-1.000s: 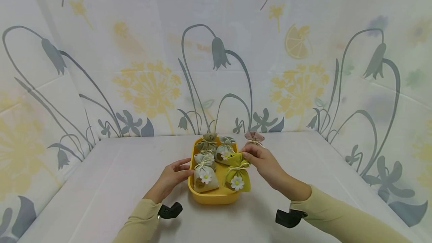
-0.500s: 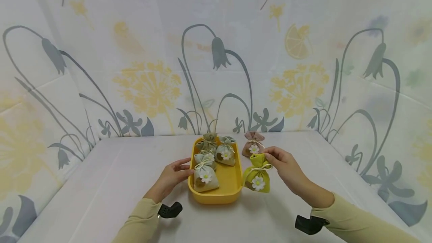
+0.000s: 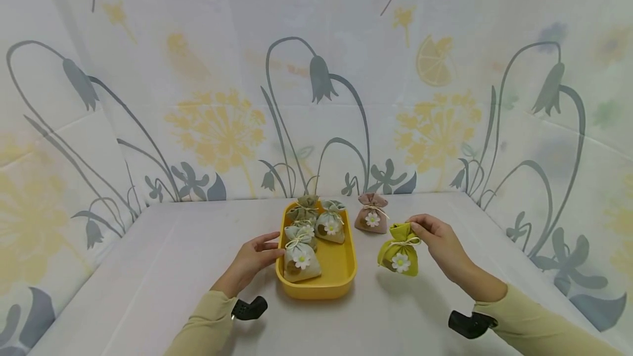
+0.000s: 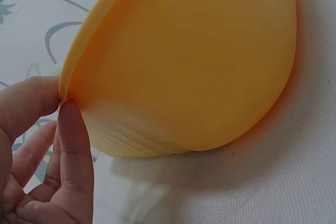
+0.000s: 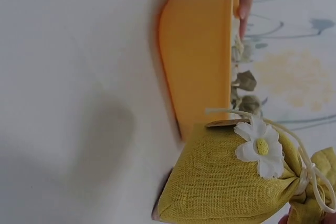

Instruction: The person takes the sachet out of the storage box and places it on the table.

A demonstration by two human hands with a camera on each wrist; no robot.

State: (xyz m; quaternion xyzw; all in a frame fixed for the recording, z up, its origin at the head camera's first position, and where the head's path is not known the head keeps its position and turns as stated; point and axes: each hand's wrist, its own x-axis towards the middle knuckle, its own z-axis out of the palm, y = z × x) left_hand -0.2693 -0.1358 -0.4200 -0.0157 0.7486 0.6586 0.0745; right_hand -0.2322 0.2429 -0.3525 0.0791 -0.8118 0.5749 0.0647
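Note:
My right hand [image 3: 440,243] pinches a yellow-green drawstring sachet [image 3: 401,254] by its gathered top. It hangs above the table, right of a yellow plastic bin [image 3: 316,292]. In the right wrist view the sachet [image 5: 220,182] shows a white cloth flower and a pale cord; few of the fingers are visible there. At the bin's left side my left hand [image 3: 251,261] pinches its rim, thumb outside, as the left wrist view shows. Inside the bin stand a pale sachet [image 3: 299,269] in front, a grey-green one [image 3: 330,228] and an olive one [image 3: 303,210] behind, partly hidden.
A dusty-pink sachet [image 3: 371,221] stands on the white table [image 3: 207,224], right of the bin's far end. Behind rises a flower-printed curtain [image 3: 222,59]. Each wrist wears a black camera mount [image 3: 472,324].
My right hand has lifted the yellow-green sachet out of the bin and moved it right. The pink sachet is now fully visible. My left hand and the bin stay in place.

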